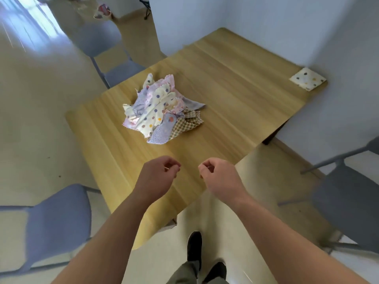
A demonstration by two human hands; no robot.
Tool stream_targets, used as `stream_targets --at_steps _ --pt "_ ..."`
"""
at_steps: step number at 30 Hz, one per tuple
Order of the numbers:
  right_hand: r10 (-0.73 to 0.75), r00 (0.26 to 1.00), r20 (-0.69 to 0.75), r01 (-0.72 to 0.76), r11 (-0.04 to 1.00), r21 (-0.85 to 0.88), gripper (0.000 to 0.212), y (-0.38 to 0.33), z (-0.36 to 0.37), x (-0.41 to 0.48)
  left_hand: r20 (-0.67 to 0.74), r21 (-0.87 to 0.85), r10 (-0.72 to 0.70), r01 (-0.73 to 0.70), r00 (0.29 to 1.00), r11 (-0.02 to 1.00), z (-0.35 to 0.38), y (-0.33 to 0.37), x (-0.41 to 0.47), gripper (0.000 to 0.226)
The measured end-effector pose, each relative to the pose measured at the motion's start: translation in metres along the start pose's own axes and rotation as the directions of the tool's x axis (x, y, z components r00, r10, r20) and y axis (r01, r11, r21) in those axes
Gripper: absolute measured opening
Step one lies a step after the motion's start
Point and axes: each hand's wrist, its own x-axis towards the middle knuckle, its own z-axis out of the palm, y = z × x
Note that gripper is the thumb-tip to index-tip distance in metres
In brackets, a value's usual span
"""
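Observation:
A crumpled pile of small patterned cloths [162, 108], dotted, checked and pastel, lies near the middle of a wooden table [235, 83]. One folded cream cloth with coloured dots [307, 78] sits flat at the table's far right corner by the wall. My left hand [159, 175] and my right hand [217, 175] hover side by side over the table's near edge, well short of the pile. Both have loosely curled fingers and hold nothing.
Grey chairs stand around the table: one at the far left [114, 66], one at the near left [55, 226], one at the right [348, 197]. A white wall [266, 23] borders the table's far and right sides. My shoes [194, 249] are on the pale floor.

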Motion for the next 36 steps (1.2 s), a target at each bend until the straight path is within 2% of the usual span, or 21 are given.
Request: stream_targets --at_steps 3,11,16,20,26,33,36 --pt "0.020 0.999 -0.048 -0.018 0.999 0.044 0.020 -0.013 0.019 -0.016 0.026 0.032 0.019 -0.020 0.999 0.999 -0.019 -0.008 -0.009 0.015" --pt "0.108 0.985 -0.134 -0.098 0.992 0.079 0.019 -0.059 0.076 -0.025 0.097 -0.041 0.105 -0.102 0.990 0.994 -0.085 -0.048 0.011 0.015" --pt "0.220 0.947 -0.235 -0.196 0.973 0.124 0.019 -0.097 0.141 -0.003 0.220 -0.021 0.179 -0.179 0.959 0.984 -0.133 -0.104 0.055 0.015" --pt "0.298 0.909 -0.293 -0.255 0.951 0.176 0.019 -0.142 0.186 0.006 0.314 0.014 0.184 -0.199 0.931 0.980 -0.180 -0.131 0.084 0.012" --pt "0.268 0.909 -0.320 -0.240 0.963 0.126 0.021 -0.187 0.225 0.021 0.328 0.000 0.186 -0.196 0.926 0.981 -0.224 -0.152 0.114 0.010" --pt "0.224 0.921 -0.319 -0.200 0.974 0.106 0.020 -0.211 0.249 0.053 0.263 0.071 0.200 -0.226 0.944 0.972 -0.256 -0.175 0.135 0.010" --pt "0.233 0.912 -0.337 -0.213 0.972 0.098 0.021 -0.221 0.258 0.073 0.283 0.082 0.191 -0.222 0.940 0.972 -0.269 -0.179 0.165 0.011"
